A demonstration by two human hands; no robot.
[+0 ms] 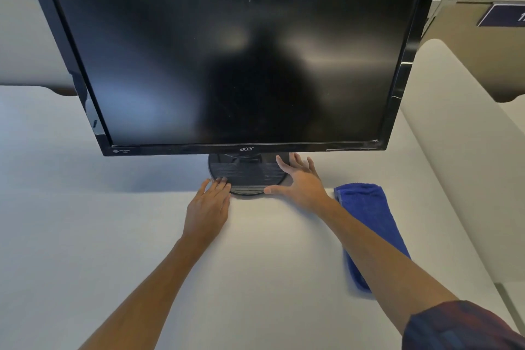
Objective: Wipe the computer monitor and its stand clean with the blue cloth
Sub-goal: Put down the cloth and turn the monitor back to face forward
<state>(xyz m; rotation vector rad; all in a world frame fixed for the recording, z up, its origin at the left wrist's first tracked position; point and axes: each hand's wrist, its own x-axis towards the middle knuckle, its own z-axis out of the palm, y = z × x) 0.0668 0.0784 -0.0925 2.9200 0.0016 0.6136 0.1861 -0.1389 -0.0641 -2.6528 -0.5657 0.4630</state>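
Pale bench [113, 236] carries the Acer monitor [227, 51]; both hands, left [208, 207] and right [301, 185], lie spread, empty, on its round stand [247, 173]. Folded blue cloth [366, 213] lies untouched beside the right forearm; specks on the screen suggest wiping hasn't begun.

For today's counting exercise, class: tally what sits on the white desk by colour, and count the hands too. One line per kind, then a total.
Black: 1, the Acer monitor on its round stand
Blue: 1, the folded blue cloth
Hands: 2, the left hand and right hand, both at the stand's base
Total: 4
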